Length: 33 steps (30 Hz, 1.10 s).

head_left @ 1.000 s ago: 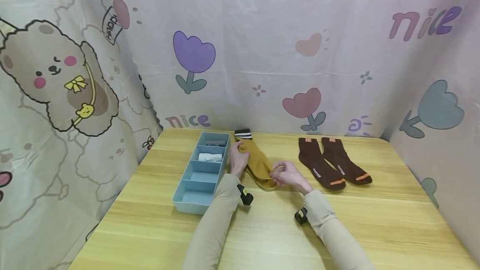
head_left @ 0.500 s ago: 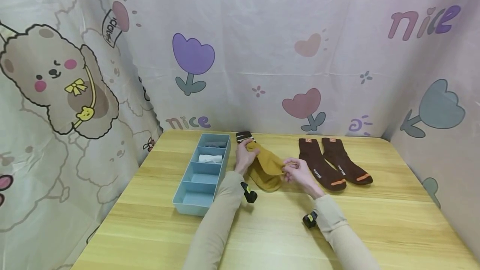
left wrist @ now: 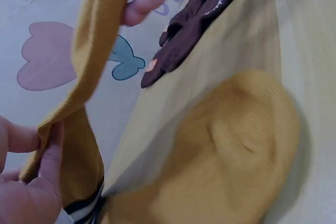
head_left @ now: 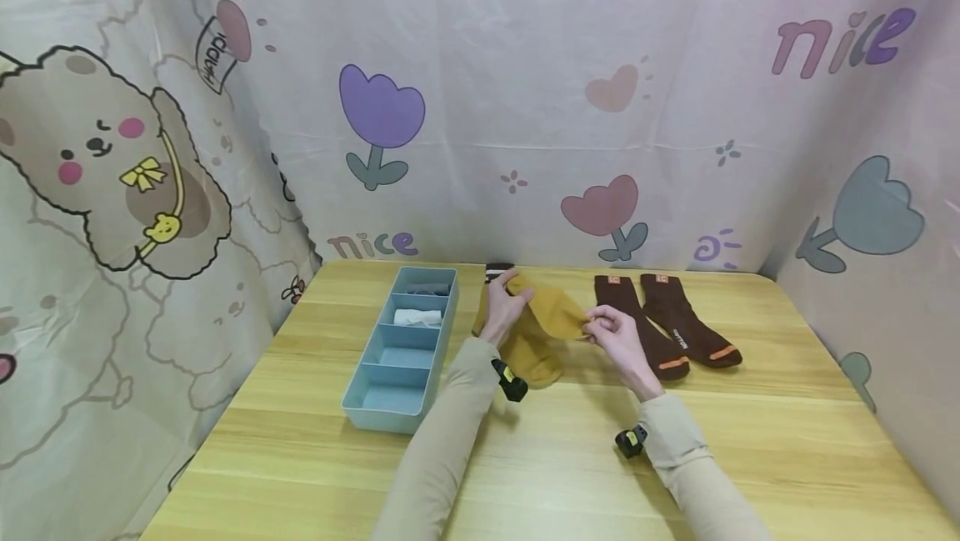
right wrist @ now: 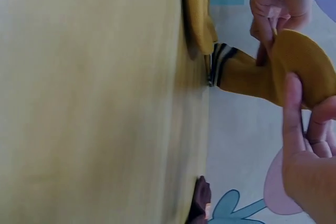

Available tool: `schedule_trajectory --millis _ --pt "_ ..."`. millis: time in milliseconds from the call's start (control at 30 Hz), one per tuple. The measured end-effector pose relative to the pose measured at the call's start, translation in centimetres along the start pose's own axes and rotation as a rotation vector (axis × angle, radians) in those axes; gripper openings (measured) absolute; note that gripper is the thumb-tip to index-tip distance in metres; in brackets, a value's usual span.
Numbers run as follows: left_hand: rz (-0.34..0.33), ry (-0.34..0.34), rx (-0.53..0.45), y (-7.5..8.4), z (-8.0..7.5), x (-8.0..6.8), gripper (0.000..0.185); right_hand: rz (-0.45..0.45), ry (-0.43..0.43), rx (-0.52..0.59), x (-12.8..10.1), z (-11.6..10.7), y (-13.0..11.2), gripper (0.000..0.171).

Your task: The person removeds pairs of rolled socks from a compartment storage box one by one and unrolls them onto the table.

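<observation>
- Our left hand (head_left: 504,308) pinches one mustard sock (head_left: 558,313) near its striped cuff, fingers clamped on the fabric.
- Our right hand (head_left: 618,337) pinches its other end, lifted at frame centre.
- A second mustard sock (head_left: 534,358) lies beneath on the tabletop (head_left: 750,424), between the blue organizer (head_left: 390,401) and the brown socks (head_left: 678,320).

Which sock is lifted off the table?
The upper mustard sock, pinched between left hand and right hand. Its mate and the brown socks lie flat on the table.

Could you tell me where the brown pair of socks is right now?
In the head view, the brown socks lie flat on the table, right of the mustard sock.
</observation>
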<state>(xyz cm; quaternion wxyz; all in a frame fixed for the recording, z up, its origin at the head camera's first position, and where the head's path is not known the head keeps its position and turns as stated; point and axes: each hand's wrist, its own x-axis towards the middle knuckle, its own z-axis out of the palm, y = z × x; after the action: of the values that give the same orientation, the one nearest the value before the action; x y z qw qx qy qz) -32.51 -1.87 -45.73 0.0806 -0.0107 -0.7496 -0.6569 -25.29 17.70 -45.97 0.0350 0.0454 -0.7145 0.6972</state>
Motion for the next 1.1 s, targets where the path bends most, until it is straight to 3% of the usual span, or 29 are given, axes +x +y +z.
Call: schedule_trajectory --millis 167,267,400,600,767,1000,1100 --pt "0.098 -0.057 -0.122 1.1 0.4 0.4 0.054 -0.110 0.084 0.057 0.0 -0.1 -0.7 0.017" --pt "0.117 -0.111 -0.202 1.5 0.8 0.6 0.055 -0.144 0.107 0.057 -0.2 -0.3 -1.0 0.017" --pt "0.070 -0.144 -0.202 0.9 1.3 0.4 0.055 -0.113 0.110 -0.015 -0.2 -1.0 -0.8 0.016" --pt "-0.055 -0.187 -0.058 -1.4 1.4 -0.6 0.055 -0.007 0.089 -0.189 -0.7 -2.6 -0.1 0.017" --pt "-0.145 -0.221 0.024 -2.1 1.5 -1.2 0.056 0.038 0.035 -0.242 -1.0 -3.3 0.3 0.020" --pt "-0.164 -0.200 0.015 -2.1 2.2 -1.3 0.057 0.052 0.021 -0.319 -1.2 -3.4 0.5 0.018" --pt "-0.174 -0.225 0.006 -2.1 2.6 -1.3 0.057 0.063 0.025 -0.375 -1.3 -3.5 0.5 0.017"
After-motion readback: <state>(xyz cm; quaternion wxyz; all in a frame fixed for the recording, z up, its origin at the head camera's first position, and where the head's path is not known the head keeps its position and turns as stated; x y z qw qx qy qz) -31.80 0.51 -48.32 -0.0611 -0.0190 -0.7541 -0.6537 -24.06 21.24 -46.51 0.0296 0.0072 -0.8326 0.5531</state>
